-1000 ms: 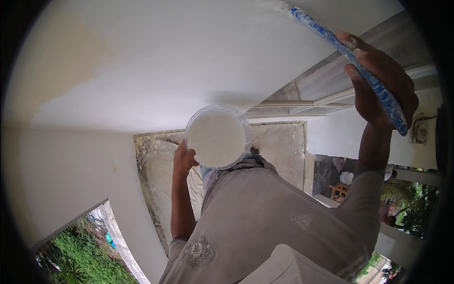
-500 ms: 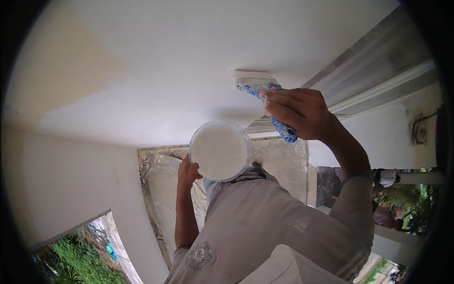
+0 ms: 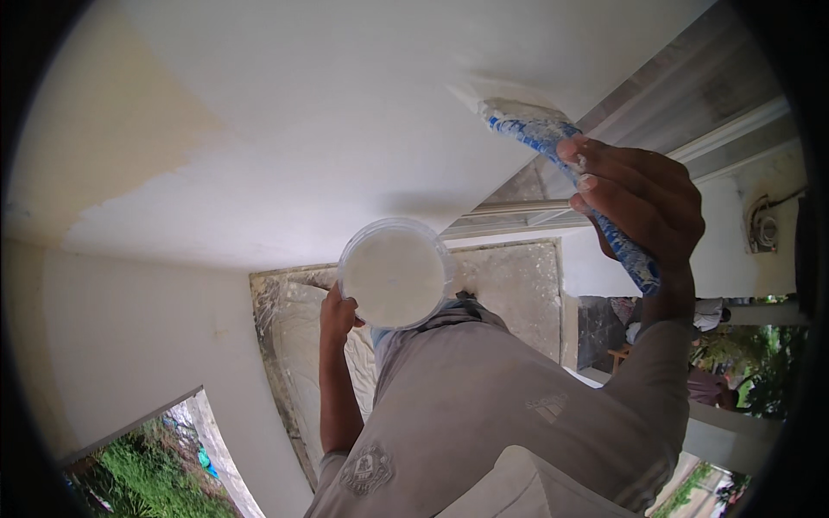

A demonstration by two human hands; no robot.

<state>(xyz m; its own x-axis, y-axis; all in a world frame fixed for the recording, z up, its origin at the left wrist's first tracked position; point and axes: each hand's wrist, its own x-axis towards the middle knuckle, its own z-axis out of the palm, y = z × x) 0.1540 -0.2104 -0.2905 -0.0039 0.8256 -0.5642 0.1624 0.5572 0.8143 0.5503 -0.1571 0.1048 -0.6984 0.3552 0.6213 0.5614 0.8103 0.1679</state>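
In my right hand [image 3: 648, 194] is a wide paintbrush [image 3: 535, 129], its blue, white-speckled handle gripped between fingers and thumb. The pale bristles appear bent against the white wall [image 3: 345, 104], close to its right edge. Flecks of white paint show on my fingertips. My left hand [image 3: 337, 315] is closed on the left side of a clear round plastic tub [image 3: 395, 274], held in front of my waist. Whitish paint shows inside the tub.
A cream-coloured patch [image 3: 164, 121] marks the wall at upper left. Right of the wall runs a grey framed panel [image 3: 639, 138]. Below lies a paint-spotted floor [image 3: 509, 276] with a pale crumpled sheet [image 3: 319, 337]. Loose cables [image 3: 763, 226] hang at far right; people are in the background there.
My right hand has moved right and slightly upward with the paintbrush, along the wall toward its right edge. The tub in my left hand has shifted only slightly left.
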